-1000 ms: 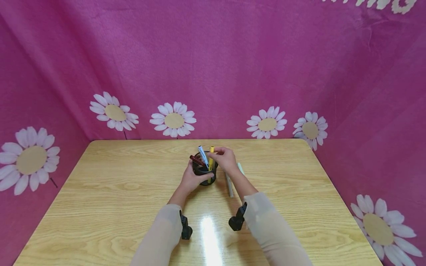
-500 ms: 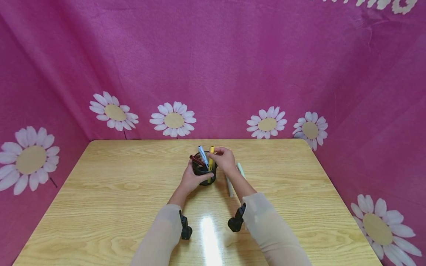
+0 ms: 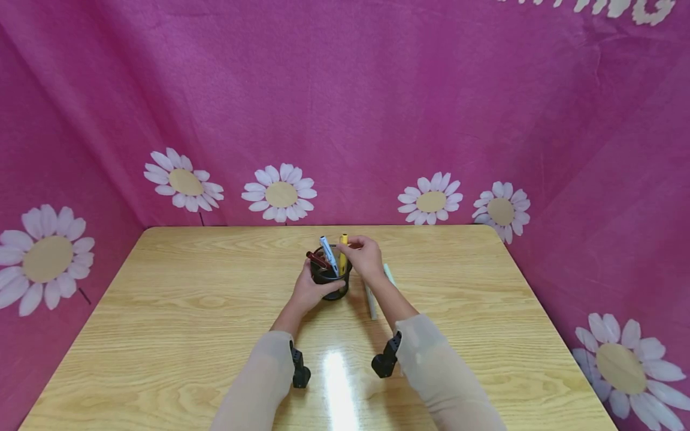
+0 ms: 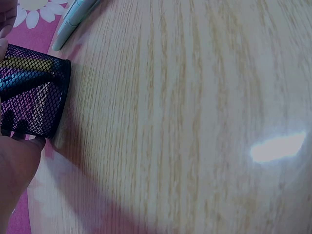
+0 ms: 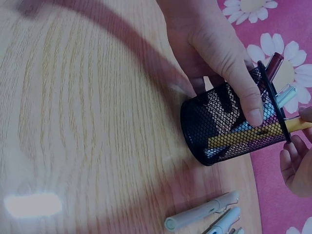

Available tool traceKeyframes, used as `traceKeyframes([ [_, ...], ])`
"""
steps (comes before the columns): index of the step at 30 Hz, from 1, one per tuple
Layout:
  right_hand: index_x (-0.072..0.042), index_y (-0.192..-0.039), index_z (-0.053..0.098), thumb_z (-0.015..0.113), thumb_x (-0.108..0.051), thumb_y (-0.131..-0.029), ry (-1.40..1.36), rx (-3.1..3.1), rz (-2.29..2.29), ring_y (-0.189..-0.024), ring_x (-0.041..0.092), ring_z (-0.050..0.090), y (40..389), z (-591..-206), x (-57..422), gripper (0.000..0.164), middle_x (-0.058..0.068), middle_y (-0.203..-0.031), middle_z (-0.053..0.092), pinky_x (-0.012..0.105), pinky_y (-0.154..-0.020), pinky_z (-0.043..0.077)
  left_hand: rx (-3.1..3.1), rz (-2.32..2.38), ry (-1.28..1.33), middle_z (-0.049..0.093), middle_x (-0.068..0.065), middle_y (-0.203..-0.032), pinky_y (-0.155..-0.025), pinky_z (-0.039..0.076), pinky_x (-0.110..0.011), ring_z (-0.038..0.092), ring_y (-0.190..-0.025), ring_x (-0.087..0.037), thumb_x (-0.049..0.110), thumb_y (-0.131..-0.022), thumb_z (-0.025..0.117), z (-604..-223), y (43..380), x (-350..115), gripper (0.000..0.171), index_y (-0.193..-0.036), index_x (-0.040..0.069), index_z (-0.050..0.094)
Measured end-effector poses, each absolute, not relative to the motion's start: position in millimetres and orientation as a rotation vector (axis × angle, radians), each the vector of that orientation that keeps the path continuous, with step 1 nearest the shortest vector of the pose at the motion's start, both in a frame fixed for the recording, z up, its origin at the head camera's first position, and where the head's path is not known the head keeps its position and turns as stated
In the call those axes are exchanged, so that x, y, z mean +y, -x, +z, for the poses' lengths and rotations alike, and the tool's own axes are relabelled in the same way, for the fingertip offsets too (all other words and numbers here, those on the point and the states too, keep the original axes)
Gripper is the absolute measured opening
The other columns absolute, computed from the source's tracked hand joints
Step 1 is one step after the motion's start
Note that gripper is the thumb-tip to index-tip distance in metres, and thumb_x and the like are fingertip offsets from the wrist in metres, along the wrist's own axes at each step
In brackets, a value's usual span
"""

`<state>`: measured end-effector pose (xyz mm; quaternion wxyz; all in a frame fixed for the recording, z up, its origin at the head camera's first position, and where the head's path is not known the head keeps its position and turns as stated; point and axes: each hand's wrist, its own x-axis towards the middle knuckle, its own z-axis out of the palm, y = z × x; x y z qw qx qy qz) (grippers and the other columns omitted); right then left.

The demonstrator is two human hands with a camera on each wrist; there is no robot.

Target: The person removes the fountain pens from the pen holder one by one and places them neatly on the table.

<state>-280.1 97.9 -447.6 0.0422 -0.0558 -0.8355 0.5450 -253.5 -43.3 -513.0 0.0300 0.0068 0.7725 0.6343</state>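
A black mesh pen cup [image 5: 195, 129] stands at the middle of the table's far half. My left hand [image 3: 308, 292] grips it from the left, thumb across the near side. Inside lean a dark red pen [image 3: 318, 259], a light blue pen [image 3: 328, 254] and a yellow pen [image 3: 343, 254]. Between thumb and fingers my right hand [image 3: 366, 257] pinches the yellow pen near its top, above the rim. Through the mesh in the right wrist view, the yellow pen's lower length shows inside the cup. The left wrist view catches only part of the cup [image 4: 36, 92].
To the right of the cup, a grey pen [image 3: 371, 303] and a mint pen [image 3: 389, 274] lie on the wooden table [image 3: 188, 311], partly hidden by the right forearm. A pink curtain [image 3: 345, 120] with daisies hangs behind and at both sides.
The yellow pen and the right hand have risen slightly, so a little more pen shows above the rim. My left hand keeps its grip on the cup.
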Motion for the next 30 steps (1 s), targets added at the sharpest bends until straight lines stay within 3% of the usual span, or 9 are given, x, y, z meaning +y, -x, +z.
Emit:
traceKeyframes([
  [15,-0.001,-0.102,0.067,0.073,-0.024,-0.081,0.112,-2.468,1.723,-0.090,0.022,0.062,271.9,-430.3,102.6,0.032,0.014,-0.098,0.067,0.028,-0.076,0.052,2.394,1.933,-0.023,0.045,-0.012,-0.140,-0.112,0.029,-0.045,0.038,-0.134,-0.027,0.027,-0.069,0.083,-513.4,252.1,-43.6,0.089,-0.140,0.012,0.030],
  [30,-0.001,-0.095,0.068,0.072,-0.021,-0.082,0.009,-2.246,1.830,-0.069,0.005,0.052,274.0,-404.4,102.0,0.025,0.000,-0.079,0.060,0.017,-0.061,0.045,2.333,1.960,-0.040,0.040,-0.016,-0.144,-0.113,0.025,-0.048,0.033,-0.137,-0.031,0.021,-0.072,0.082,-514.1,254.7,-45.1,0.091,-0.143,0.010,0.026],
])
